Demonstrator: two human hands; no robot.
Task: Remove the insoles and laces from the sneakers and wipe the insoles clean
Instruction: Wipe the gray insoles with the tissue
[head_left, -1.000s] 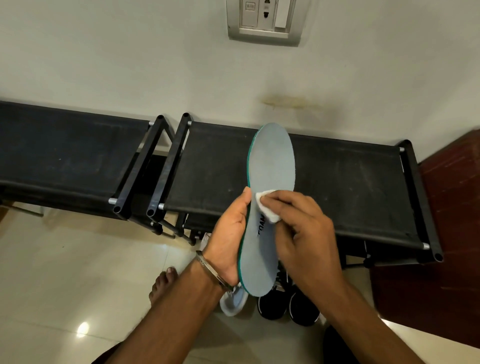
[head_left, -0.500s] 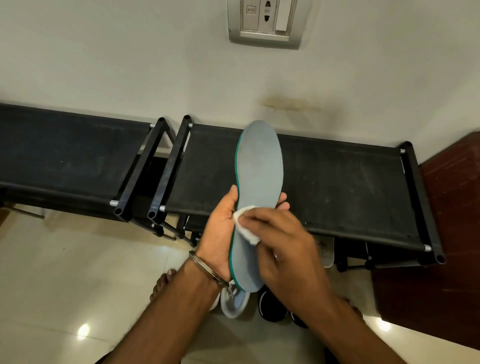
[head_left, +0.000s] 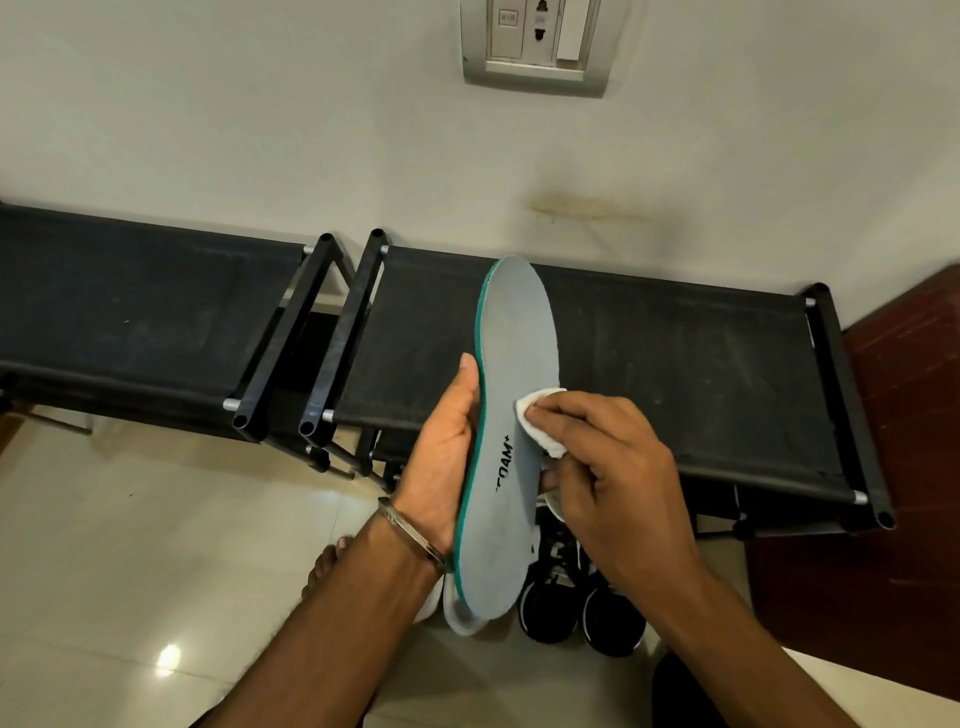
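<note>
From the head camera, the left hand (head_left: 447, 457) holds a grey insole (head_left: 511, 431) from behind, thumb curled on its green edge, toe end pointing up. The right hand (head_left: 608, 467) pinches a small white wipe (head_left: 537, 423) and presses it on the middle of the insole, beside some black letters. A metal bracelet (head_left: 415, 535) sits on the left wrist. Behind the insole stand two black shoe racks (head_left: 675, 374) against the wall, with a socket (head_left: 535, 44) high above. Black sneakers (head_left: 582, 608) and a white shoe (head_left: 460, 618) sit on the floor, partly hidden by the insole and arms. A bare foot (head_left: 327, 564) peeks out beside the left arm.
</note>
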